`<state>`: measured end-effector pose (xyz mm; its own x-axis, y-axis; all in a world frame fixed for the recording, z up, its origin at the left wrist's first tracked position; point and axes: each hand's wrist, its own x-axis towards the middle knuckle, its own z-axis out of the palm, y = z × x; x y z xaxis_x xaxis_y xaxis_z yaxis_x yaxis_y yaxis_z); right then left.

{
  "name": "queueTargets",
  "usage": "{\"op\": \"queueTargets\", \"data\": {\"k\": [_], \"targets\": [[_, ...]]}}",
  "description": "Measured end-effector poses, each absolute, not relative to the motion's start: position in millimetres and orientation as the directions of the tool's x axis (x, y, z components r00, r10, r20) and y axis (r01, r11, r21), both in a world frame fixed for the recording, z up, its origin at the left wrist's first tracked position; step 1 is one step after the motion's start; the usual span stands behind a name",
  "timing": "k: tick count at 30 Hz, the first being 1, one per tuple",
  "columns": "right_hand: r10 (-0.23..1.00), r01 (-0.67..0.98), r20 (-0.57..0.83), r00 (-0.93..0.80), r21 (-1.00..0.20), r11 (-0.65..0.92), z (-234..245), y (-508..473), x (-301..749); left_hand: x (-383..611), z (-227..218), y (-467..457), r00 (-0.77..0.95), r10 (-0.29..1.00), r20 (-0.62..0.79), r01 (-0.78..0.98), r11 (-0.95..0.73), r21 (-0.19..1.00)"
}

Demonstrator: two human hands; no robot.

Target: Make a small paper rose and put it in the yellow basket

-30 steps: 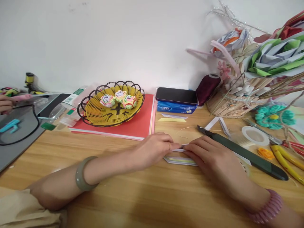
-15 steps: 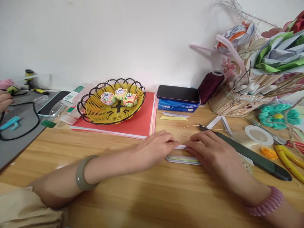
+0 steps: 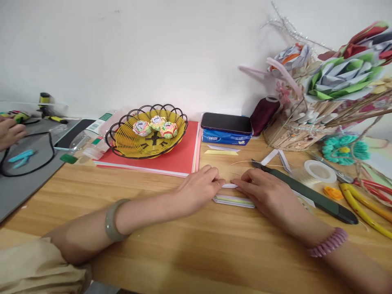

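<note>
Between my two hands lies a narrow folded white paper strip (image 3: 229, 186) on the wooden table. My left hand (image 3: 199, 185), fingers curled, pinches the strip's left end. The right end is held by the closed fingers of my right hand (image 3: 265, 192). Just below them rests a stack of folded paper strips (image 3: 234, 201), white with yellow-green edges, its right end close to my right hand. Beyond my fingers is a yellow paper strip (image 3: 221, 152) beside a pale one. A folded white V of paper (image 3: 271, 157) lies to the upper right, near a thin thread.
A yellow woven basket (image 3: 128, 145) with paper flowers stands on red paper (image 3: 188, 157). A phone (image 3: 226, 122) tops a blue tissue pack (image 3: 225, 136). Rightward are a dark green cutter (image 3: 318, 200), a spool (image 3: 318, 171) and yellow-handled pliers (image 3: 361, 204). Another person's hand (image 3: 11, 132) shows far left.
The camera view has shifted slightly, moving the right-hand objects leftward in the picture. Both my hands stay on the folded strip in nearly the same pose.
</note>
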<state>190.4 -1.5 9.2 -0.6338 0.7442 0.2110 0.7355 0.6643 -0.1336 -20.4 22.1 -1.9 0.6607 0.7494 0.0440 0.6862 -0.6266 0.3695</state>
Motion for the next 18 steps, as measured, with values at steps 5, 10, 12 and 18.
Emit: {"op": "queueTargets", "data": {"k": [5,10,12,18], "targets": [[0.762,0.755,0.398,-0.51,-0.216,0.619,18,-15,190,-23,-1,25,0.762,0.633,0.136,0.599,-0.769,0.225],[0.884,0.807,0.161,-0.438,-0.362,0.466,17,-31,181,-22,3,28,0.767,0.624,0.151,0.574,-0.771,0.275],[0.905,0.804,0.1,-0.413,-0.428,0.413,14,-33,178,-22,3,30,0.767,0.623,0.151,0.568,-0.77,0.291],[0.911,0.8,0.067,-0.407,-0.455,0.391,10,-38,175,-21,6,31,0.759,0.64,0.124,0.583,-0.751,0.31]]}}
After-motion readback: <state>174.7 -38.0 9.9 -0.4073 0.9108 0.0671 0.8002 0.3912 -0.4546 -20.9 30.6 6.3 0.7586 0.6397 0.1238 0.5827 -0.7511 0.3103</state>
